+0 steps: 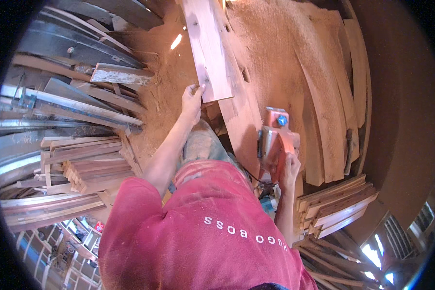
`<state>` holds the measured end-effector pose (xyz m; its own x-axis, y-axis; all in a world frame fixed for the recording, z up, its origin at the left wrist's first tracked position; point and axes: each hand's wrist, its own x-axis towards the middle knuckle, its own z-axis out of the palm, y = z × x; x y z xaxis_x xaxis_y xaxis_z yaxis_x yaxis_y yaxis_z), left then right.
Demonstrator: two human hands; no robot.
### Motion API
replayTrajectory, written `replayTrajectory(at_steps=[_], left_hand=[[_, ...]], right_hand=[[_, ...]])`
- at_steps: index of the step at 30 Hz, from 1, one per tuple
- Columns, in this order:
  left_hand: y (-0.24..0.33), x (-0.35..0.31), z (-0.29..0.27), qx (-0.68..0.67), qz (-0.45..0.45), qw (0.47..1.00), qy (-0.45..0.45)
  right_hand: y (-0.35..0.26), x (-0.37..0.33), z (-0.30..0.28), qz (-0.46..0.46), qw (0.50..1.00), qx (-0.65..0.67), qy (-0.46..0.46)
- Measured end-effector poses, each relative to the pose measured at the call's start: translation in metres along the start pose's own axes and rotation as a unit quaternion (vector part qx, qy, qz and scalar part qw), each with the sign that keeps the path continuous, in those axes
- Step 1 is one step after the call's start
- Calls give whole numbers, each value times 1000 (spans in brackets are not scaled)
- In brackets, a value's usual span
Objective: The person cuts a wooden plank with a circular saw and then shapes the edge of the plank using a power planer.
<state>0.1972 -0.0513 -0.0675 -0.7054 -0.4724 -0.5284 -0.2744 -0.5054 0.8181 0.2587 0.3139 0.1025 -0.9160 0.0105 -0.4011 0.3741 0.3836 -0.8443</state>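
A pale, smooth wooden board lies lengthwise on a longer, darker plank that has several slots in it. My left hand grips the board's near left corner, fingers bent around its edge. On the right, my right hand is wrapped round the handle of a red electric hand planer with a blue knob on its front. The planer is apart from the pale board, to the right of the plank. Its sole is not clearly visible.
Reddish sawdust covers the ground around the plank. Wide boards lie on the right, with a stack of cut planks nearer me. Timber offcuts and stacked wood strips crowd the left side.
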Motion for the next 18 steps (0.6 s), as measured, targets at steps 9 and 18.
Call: replayTrajectory(at_steps=[9,18], left_hand=[[-23,26,-12,9,-186,981,-62],[-26,28,-24,171,-126,969,-129]], right_hand=[[14,67,101,-9,990,91,-108],[31,55,118,6,986,63,-152]])
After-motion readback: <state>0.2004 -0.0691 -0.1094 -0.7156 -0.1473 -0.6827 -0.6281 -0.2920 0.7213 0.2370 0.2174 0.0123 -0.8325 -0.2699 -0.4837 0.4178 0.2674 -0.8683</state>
